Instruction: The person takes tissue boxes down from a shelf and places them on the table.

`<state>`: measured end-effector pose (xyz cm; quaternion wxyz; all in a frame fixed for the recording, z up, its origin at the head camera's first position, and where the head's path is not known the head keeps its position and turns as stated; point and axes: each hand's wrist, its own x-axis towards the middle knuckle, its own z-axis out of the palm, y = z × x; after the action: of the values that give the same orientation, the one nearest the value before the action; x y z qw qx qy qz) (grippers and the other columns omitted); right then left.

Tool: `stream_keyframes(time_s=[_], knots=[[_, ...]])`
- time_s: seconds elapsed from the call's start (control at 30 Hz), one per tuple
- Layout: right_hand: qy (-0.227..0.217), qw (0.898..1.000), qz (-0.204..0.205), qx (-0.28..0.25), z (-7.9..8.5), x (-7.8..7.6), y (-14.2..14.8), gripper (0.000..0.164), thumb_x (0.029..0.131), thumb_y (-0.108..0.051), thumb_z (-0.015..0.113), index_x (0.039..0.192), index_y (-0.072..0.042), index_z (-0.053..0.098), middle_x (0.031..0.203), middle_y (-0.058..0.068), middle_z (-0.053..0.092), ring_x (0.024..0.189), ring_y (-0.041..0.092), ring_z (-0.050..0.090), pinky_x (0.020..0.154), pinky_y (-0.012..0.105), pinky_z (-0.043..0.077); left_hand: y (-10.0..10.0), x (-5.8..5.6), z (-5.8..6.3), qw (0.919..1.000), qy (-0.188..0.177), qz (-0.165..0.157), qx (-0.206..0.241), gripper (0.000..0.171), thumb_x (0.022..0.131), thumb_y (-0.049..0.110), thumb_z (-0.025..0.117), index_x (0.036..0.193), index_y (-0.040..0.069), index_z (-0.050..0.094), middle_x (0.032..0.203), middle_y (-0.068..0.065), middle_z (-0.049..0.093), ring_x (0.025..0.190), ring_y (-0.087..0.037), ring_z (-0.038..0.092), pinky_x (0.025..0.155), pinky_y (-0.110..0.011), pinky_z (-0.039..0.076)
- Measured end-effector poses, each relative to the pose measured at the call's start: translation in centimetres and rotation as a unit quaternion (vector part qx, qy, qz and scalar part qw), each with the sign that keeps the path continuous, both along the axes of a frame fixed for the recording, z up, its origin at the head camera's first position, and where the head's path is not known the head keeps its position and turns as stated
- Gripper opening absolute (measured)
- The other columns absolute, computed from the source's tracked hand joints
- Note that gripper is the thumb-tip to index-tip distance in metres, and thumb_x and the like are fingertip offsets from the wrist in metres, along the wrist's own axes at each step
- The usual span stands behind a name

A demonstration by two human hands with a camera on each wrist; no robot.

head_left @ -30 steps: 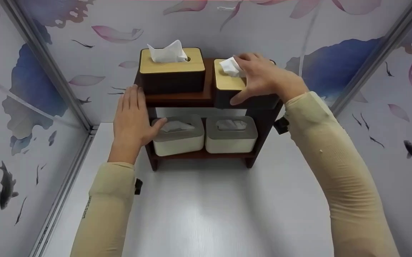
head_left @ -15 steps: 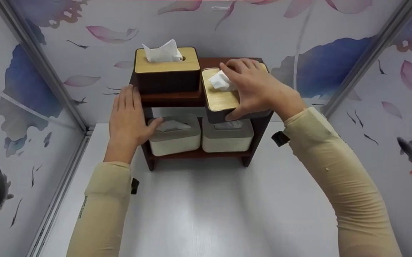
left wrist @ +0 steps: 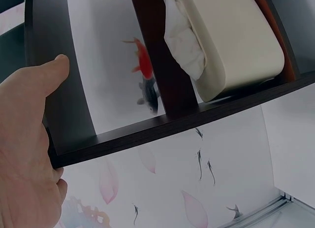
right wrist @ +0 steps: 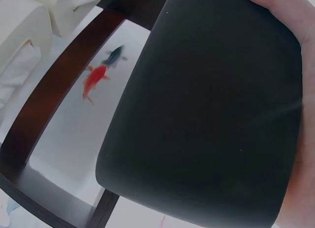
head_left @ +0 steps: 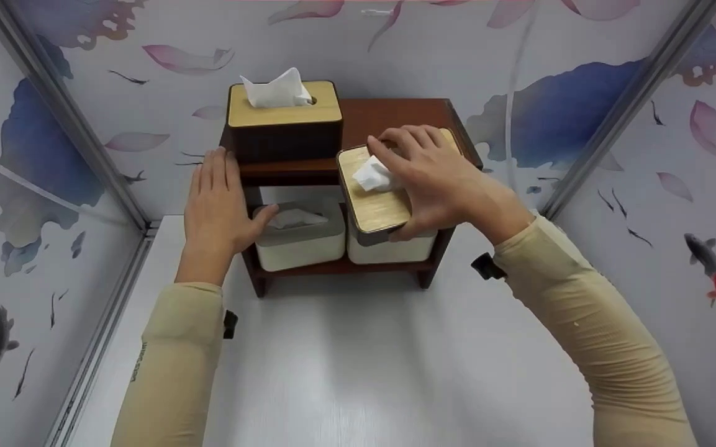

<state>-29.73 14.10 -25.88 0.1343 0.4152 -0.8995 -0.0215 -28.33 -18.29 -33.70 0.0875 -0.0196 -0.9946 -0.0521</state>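
One wood-topped tissue box (head_left: 382, 211) at top front edge of shelf (head_left: 395, 116), clasped in right grip (head_left: 438, 180) between thumb and curved fingers; left grip (head_left: 213, 202) unclosed, fingers straight along shelf's side.

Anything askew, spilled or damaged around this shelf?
The right hand holds a wood-topped tissue box at an angle, out past the front edge of the shelf; the upper-left box looks square to it. The lower-left cream box looks slightly turned. No spill or damage visible.
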Motion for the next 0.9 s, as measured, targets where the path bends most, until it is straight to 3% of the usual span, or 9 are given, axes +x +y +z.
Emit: stream_keyframes(time_s=[0.33,0.57,0.9], knots=[[0.005,1.0,0.029,-0.003,-2.2,1.7,0.0,0.13,0.05,-0.071,0.078,0.152,-0.008,0.029,0.143,0.017,0.039,0.131,0.035,0.036,0.113,0.052,0.027,0.0,0.0,0.1,1.0,0.002,-0.001,-0.006,0.105,0.092,0.066,0.045,0.154,-0.003,-0.004,0.163,-0.022,-0.004,0.152,-0.037,-0.002,0.125,-0.048,0.002],[-0.024,0.999,0.023,0.007,-4.7,2.1,0.4,0.132,0.051,-0.068,0.081,0.153,-0.007,0.026,0.145,0.02,0.037,0.136,0.039,0.032,0.121,0.052,0.019,0.0,0.0,0.0,0.9999,-0.002,0.0,-0.01,0.105,0.092,0.066,0.044,0.154,-0.003,-0.005,0.163,-0.022,-0.005,0.152,-0.036,-0.003,0.125,-0.048,0.002],[-0.027,0.999,0.011,0.018,-8.9,1.9,1.4,0.126,0.052,-0.069,0.078,0.15,-0.008,0.03,0.141,0.018,0.042,0.13,0.036,0.04,0.113,0.052,0.033,-0.1,0.0,0.0,0.9999,-0.003,0.001,-0.011,0.105,0.092,0.067,0.044,0.155,-0.002,-0.005,0.163,-0.021,-0.006,0.152,-0.036,-0.004,0.125,-0.048,0.001]])
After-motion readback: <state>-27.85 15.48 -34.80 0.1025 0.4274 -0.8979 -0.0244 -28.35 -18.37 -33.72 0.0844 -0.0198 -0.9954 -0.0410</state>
